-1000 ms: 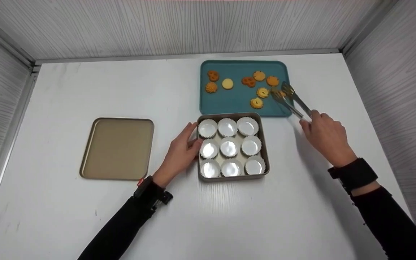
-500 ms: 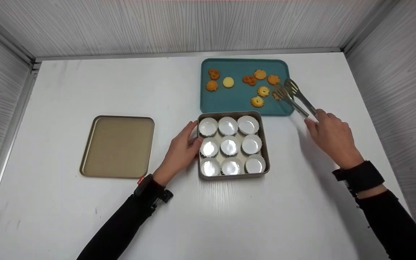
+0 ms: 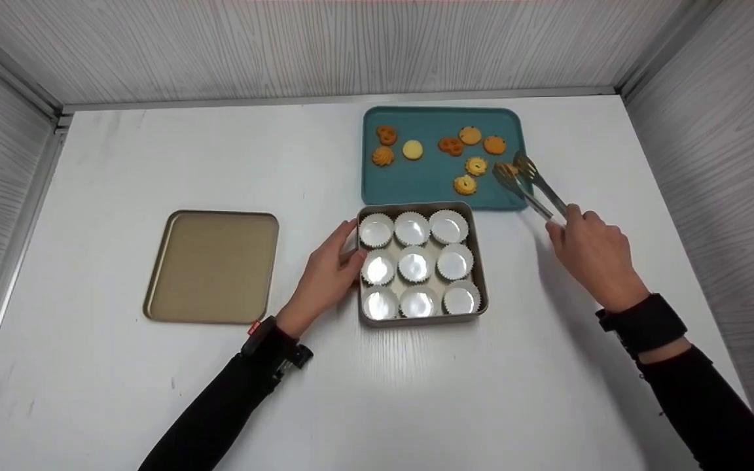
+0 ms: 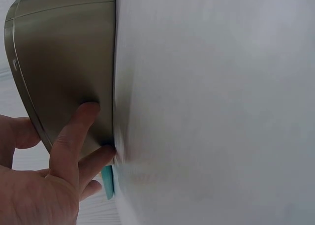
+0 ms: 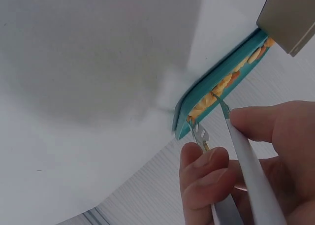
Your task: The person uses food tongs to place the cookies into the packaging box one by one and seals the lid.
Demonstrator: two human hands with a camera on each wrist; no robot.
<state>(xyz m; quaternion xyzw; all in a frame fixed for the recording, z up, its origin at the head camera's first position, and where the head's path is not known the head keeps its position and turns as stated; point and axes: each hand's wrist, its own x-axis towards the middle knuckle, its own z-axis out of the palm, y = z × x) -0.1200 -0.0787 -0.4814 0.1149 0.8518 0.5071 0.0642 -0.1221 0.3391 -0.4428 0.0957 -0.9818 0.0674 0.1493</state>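
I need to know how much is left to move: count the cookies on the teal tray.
8 show on the teal tray: two at upper left, one pale, three at upper right, two lower. The tongs may hide a ninth.

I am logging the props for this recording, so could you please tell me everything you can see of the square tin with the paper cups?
The square tin is a shallow, dull gold-grey metal box with rounded corners, lying flat and open on the white table, directly in front of the teal tray. It holds nine white fluted paper cups in three rows of three, all empty. The left hand rests against its left wall, fingers touching the side. Its outer wall looks smooth and plain in the left wrist view.
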